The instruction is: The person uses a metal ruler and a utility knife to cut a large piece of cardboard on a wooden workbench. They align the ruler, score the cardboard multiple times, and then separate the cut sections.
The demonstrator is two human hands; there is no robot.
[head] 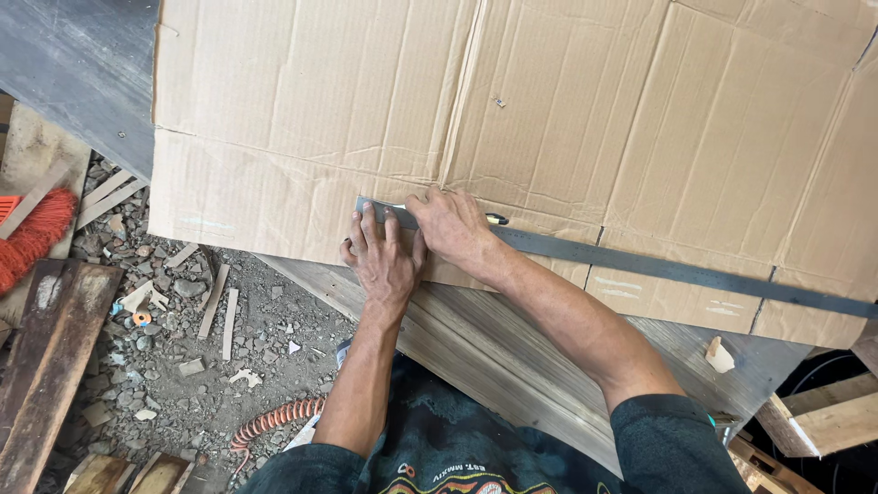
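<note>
Brown cardboard (549, 110), grey ruler (677, 272).

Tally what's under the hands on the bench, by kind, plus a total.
Cardboard sheet: 1
Long metal ruler: 1
Pencil, tip only showing: 1
Hands on the ruler: 2, the left hand and the right hand
Total: 5

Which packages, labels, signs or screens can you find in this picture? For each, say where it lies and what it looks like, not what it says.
Flattened cardboard box: spread over the wooden bench, large, brown, creased, with faint pale tape marks near its front edge.
Both hands, left hand and right hand, press a long grey metal ruler onto it.
No signs or screens show.
</note>
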